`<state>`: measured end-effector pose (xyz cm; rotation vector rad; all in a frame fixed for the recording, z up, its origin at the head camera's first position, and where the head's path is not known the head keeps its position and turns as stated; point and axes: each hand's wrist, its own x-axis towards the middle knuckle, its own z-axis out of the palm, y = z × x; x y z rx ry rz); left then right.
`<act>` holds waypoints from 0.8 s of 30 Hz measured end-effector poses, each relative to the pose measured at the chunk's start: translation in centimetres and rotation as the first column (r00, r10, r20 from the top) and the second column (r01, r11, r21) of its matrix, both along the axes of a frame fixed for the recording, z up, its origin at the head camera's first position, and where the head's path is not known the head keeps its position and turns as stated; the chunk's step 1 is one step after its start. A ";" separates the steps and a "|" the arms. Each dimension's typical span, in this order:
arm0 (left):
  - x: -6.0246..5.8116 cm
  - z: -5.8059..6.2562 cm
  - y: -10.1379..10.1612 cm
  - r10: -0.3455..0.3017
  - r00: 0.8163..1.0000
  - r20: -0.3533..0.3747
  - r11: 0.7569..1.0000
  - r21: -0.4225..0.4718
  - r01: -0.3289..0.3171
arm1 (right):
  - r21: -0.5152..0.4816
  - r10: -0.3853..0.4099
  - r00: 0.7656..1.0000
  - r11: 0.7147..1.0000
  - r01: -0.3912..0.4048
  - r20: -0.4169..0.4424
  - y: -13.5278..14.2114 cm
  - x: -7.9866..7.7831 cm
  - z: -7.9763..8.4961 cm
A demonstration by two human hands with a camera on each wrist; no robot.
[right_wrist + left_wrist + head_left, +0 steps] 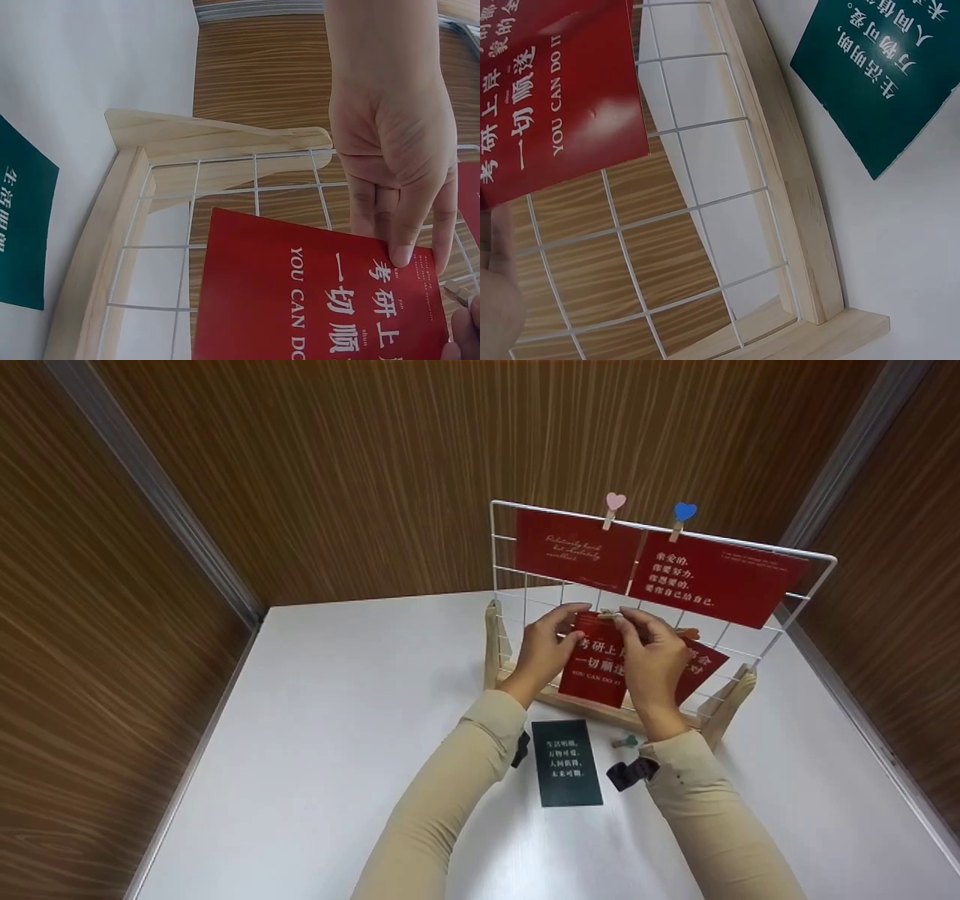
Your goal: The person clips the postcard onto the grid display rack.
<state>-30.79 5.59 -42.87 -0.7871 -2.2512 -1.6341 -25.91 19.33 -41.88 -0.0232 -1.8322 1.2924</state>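
Note:
A red card [592,667] with white lettering hangs in front of the lower part of a white wire grid [525,600]. My left hand [546,645] pinches its upper left corner, thumb in front, as the right wrist view shows with the left hand [394,150]. At the card's top edge my right hand [656,660] pinches a small wooden clip [456,291]. Only fingertips of the right hand [466,330] show in its own wrist view. Behind the right hand, another red card [705,660] hangs tilted, with an orange clip [688,634] at its top.
Two red cards hang along the grid's top, under a pink heart clip [615,501] and a blue heart clip [684,512]. A wooden base [810,247] carries the grid. On the white table [360,720] lie a dark green card [568,780] and a green-topped clip [625,741].

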 end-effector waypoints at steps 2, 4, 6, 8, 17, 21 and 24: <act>0.0 0.0 0.1 0.012 1.000 -0.011 1.000 0.003 -0.012 | 0.018 -0.005 1.000 1.000 0.005 -0.012 -0.1 -0.1 0.2; 0.0 0.0 0.3 0.027 0.999 -0.021 1.000 0.007 -0.027 | 0.046 -0.007 1.000 0.999 0.008 -0.025 -0.2 -0.2 0.4; 0.0 0.0 0.4 0.042 0.999 -0.034 0.999 0.013 -0.041 | 0.076 -0.014 0.999 0.997 0.016 -0.031 -0.2 -0.3 0.5; -0.1 0.0 0.5 0.054 0.997 -0.047 0.998 0.017 -0.054 | 0.109 -0.026 0.999 0.994 0.029 -0.036 -0.3 -0.4 0.6; 0.0 -0.1 0.9 0.114 0.990 -0.088 0.993 0.002 -0.115 | 0.154 0.013 0.999 0.988 -0.007 -0.038 -0.3 -0.8 0.7; 0.1 -0.1 1.1 0.151 0.983 -0.103 0.988 -0.021 -0.154 | 0.190 0.005 0.999 0.982 0.001 -0.033 -0.3 -0.9 0.9; 0.1 -0.2 1.2 0.173 0.978 -0.120 0.984 -0.030 -0.178 | 0.229 -0.015 1.000 0.973 0.019 -0.021 -0.3 -0.9 1.1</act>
